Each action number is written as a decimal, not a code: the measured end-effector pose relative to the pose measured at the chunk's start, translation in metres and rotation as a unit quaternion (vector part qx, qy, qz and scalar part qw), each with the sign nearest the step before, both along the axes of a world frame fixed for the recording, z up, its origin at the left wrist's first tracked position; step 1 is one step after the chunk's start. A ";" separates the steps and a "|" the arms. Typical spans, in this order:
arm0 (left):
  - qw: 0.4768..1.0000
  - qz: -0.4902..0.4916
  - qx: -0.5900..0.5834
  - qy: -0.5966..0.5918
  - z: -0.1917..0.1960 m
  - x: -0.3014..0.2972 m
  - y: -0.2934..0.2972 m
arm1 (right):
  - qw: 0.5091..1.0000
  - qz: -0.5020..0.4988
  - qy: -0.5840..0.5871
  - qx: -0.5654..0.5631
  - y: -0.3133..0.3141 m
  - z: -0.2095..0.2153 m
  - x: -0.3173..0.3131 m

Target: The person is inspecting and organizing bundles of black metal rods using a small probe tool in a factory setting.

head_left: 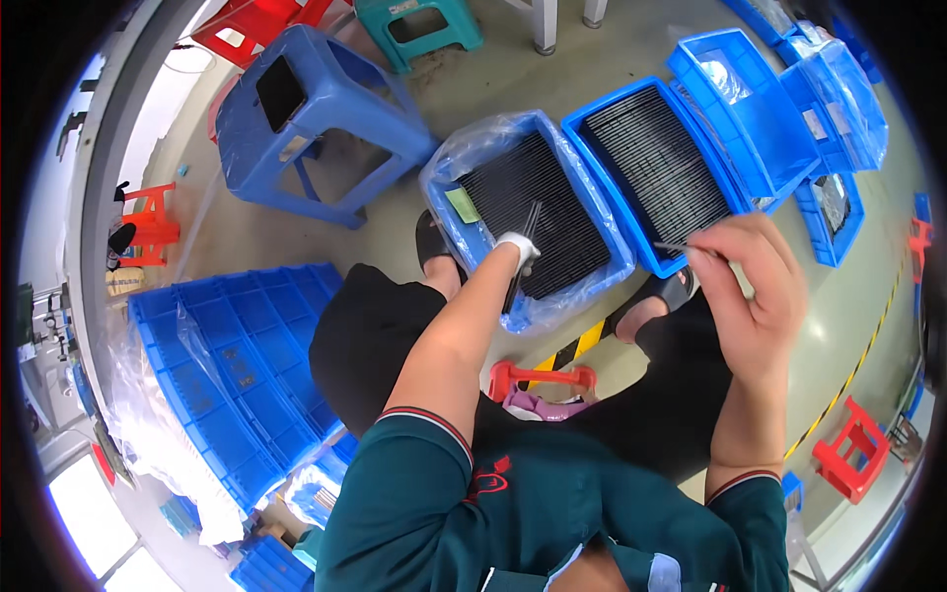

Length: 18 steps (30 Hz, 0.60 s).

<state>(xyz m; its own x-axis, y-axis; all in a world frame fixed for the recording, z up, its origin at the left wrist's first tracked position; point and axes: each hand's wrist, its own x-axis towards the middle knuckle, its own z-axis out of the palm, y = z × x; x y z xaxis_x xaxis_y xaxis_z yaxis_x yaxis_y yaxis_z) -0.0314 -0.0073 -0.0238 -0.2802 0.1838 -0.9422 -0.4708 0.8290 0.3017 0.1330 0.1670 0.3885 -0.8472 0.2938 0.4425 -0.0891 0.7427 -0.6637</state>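
My left hand (520, 251), with white covering on its fingers, is closed around a few slender grey strips (534, 217) that point away from me. It is over a blue bin lined with clear plastic (617, 259), which holds rows of thin dark strips (547, 192). My right hand (755, 286) is raised to the right, thumb and forefinger pinching a short thin dark strip (672, 246). Beyond that hand stands a second blue bin (646, 259) filled with rows of grey-black strips (659, 148). A yellow-green slip (462, 204) lies at the lined bin's left side.
A blue plastic stool (326, 79) with a dark flat object (281, 94) on top stands at the far left. Large stacked blue crates (237, 375) are at my left. More blue bins (750, 109) stand at the far right, and a red stool (853, 449) at the near right.
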 end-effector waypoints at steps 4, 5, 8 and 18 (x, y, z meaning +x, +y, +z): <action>0.950 -0.215 -0.119 0.191 -0.023 -0.038 0.020 | 0.999 -0.009 -0.017 0.028 0.004 -0.006 0.000; 0.947 -0.242 -0.128 0.170 -0.017 -0.035 0.044 | 0.998 -0.030 -0.036 0.045 0.009 -0.009 0.004; 0.945 -0.234 -0.110 0.199 0.009 -0.040 0.078 | 0.993 -0.062 -0.078 0.061 0.018 -0.011 0.010; 0.894 -0.216 -0.215 0.330 0.019 -0.114 0.110 | 0.987 -0.071 -0.127 0.070 0.026 -0.019 -0.001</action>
<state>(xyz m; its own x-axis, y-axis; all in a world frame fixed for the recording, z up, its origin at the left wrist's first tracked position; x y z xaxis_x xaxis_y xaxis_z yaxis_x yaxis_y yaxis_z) -0.1454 0.1028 -0.0047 -0.7908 0.0691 -0.6082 0.0834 0.9965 0.0047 0.1317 0.1927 0.3697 -0.8913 0.3676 0.2654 0.1781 0.8222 -0.5406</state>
